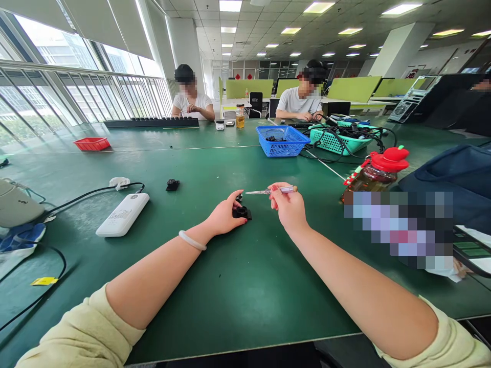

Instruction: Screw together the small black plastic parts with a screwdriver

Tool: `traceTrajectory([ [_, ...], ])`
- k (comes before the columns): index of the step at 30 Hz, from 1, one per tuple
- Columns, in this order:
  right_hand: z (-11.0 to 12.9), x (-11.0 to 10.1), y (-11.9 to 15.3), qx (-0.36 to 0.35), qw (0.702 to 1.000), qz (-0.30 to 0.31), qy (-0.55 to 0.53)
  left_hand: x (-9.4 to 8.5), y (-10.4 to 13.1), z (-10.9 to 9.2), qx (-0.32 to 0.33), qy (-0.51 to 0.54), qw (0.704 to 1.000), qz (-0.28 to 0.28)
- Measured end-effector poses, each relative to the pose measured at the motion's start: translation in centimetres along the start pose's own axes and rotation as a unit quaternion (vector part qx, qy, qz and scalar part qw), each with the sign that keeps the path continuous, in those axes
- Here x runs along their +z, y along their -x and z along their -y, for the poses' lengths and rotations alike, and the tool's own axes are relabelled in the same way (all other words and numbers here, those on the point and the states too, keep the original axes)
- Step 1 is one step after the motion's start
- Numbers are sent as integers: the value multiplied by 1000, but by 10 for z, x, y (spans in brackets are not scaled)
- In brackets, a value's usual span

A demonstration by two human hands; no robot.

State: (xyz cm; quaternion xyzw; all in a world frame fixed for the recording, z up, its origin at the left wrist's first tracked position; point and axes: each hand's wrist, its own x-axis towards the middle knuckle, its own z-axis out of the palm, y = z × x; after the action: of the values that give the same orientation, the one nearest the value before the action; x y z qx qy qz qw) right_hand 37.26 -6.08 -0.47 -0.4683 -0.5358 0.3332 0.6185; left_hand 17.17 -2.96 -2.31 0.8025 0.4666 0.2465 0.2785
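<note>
Over the glossy green tabletop (238, 291), the right hand (287, 207) pinches a slim clear-handled screwdriver (264, 192), likely light and rigid. The left hand (224, 213), fingers half-closed, holds a small black plastic part (241, 212), probably light, brittle: grip its edges.
</note>
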Motion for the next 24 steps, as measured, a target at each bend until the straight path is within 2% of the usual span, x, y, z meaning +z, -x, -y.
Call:
traceTrajectory([
  [8, -1, 8, 5, -76, 980, 101, 151, 1, 0, 1, 7, 1, 1000, -4],
  [12, -3, 14, 4, -90, 969, 102, 206, 1, 1, 0, 18, 5, 1000, -5],
  [16, -9, 17, -1, -102, 961, 64, 248, 0, 3, -1, 19, 6, 1000, -6],
  [18, -11, 18, -3, -119, 962, 57, 239, 0, 3, -2, 14, 5, 1000, -5],
  [24, -9, 20, -4, -147, 977, 86, 131, 0, 3, -2, 12, 8, 1000, -5],
])
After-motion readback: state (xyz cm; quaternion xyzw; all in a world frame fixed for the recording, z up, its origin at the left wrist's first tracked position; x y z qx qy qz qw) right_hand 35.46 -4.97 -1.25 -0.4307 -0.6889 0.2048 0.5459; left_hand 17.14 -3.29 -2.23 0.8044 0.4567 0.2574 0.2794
